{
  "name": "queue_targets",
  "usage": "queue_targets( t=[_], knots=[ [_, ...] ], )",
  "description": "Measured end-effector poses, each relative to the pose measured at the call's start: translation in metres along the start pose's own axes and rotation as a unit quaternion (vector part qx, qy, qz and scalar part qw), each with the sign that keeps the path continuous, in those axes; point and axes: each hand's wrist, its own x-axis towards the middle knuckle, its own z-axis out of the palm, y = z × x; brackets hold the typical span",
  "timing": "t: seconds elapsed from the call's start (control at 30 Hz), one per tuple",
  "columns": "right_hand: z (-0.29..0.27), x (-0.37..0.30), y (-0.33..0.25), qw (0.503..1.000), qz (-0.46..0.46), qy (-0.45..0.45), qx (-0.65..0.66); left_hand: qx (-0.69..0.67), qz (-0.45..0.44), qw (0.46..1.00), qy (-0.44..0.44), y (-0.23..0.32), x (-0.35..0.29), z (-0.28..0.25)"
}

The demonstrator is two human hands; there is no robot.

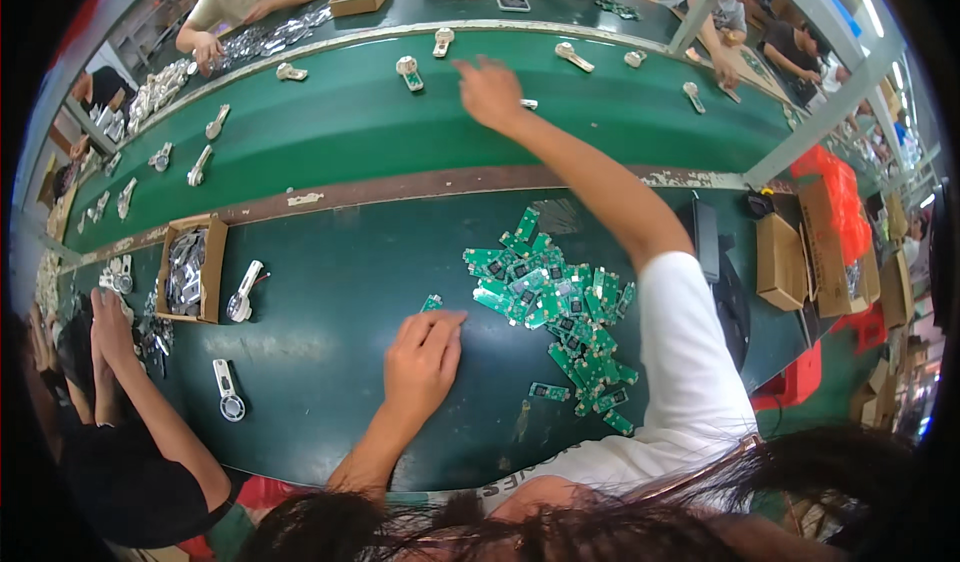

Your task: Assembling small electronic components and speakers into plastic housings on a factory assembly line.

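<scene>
My left hand (420, 362) is low over the table with its fingers bent round one end of a small green circuit board (432, 303); the other end sticks out past the fingers. Just to its right spreads a loose pile of green circuit boards (550, 292). My right arm stretches far forward, and my right hand (488, 92) is over the green belt, fingers extended and apart, with nothing seen in it. Beside its wrist a white part (529, 104) is partly hidden. Slightly left lie a white fan-shaped housing with a green board (409, 73) and another white housing (443, 42).
On the left of the table are a cardboard box (215, 272) of silvery parts and two white fan-shaped housings (243, 292), (229, 390). A co-worker's hand (112, 332) is at far left. More people sit across the belt. Cardboard boxes (782, 262) stand at right.
</scene>
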Motion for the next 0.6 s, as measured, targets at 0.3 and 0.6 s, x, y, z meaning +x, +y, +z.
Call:
queue_targets(
  t=[0.3,0.6],
  knots=[
    [-0.029,-0.034,0.065,0.973,-0.089,-0.21,-0.022,0.227,-0.118,0.966,-0.025,-0.002,0.006,-0.015],
    [-0.131,-0.096,-0.145,0.905,-0.195,-0.031,0.376,0.039,-0.199,0.978,-0.05,-0.013,0.001,-0.024]
  ],
)
